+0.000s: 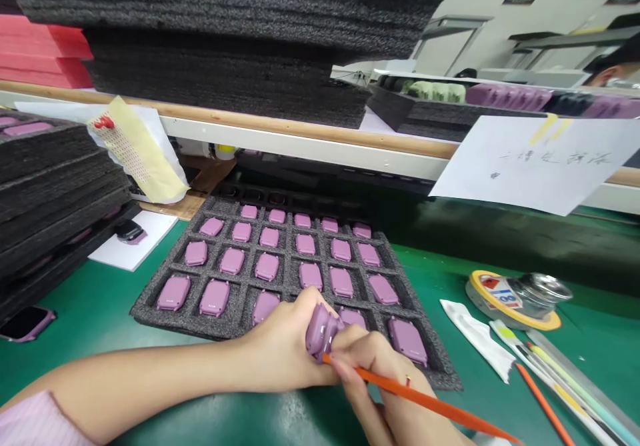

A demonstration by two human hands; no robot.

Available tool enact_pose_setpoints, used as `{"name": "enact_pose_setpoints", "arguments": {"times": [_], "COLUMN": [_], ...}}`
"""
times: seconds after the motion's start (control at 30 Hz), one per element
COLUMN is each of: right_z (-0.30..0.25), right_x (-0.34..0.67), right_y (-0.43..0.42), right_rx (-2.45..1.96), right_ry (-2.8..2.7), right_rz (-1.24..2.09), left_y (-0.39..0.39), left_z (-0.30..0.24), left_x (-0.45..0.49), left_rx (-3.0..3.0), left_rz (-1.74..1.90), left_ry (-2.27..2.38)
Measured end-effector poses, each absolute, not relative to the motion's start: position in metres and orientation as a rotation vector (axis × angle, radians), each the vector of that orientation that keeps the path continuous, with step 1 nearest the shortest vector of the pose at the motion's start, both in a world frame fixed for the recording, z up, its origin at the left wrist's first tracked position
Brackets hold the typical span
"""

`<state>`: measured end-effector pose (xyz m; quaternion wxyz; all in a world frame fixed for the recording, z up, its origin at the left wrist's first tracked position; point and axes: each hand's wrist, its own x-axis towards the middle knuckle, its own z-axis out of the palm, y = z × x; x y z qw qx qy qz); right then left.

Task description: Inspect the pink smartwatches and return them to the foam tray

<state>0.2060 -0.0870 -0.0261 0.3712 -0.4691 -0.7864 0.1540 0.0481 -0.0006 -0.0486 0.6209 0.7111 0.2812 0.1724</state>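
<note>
My left hand [283, 349] is closed round a purple watch case [323, 329], held up just in front of a black foam tray [280, 279]. My right hand [385, 386] pinches an orange stick [425, 403], whose tip touches the case's lower edge. The tray holds several purple watch cases [267, 266] lying in its square pockets.
Stacks of black foam trays [55, 186] stand at the left and on the shelf [225, 39] above. A roll of tape [505, 299] with a metal dish, a white packet [477, 346] and several pens [565, 383] lie at the right. A paper note [535, 166] hangs from the shelf edge.
</note>
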Motion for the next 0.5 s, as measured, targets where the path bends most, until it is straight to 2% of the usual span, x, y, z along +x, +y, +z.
{"name": "enact_pose_setpoints", "arguments": {"times": [0.33,0.43,0.5], "right_z": [-0.017,-0.010,-0.016], "right_x": [0.220,0.254,0.279], "right_y": [-0.094,-0.121,-0.146], "right_rx": [-1.201,-1.376,-1.580], "right_ry": [-1.726,-1.624,-1.675], "right_rz": [0.451,0.402,0.549], "left_y": [-0.002,-0.001,0.001], "left_z": [-0.038,-0.034,-0.033], "left_x": [0.046,0.045,0.045], "left_rx": [1.656,1.635,1.622], "left_rz": [0.381,0.330,0.320], "left_ry": [0.771,0.842,0.847]}}
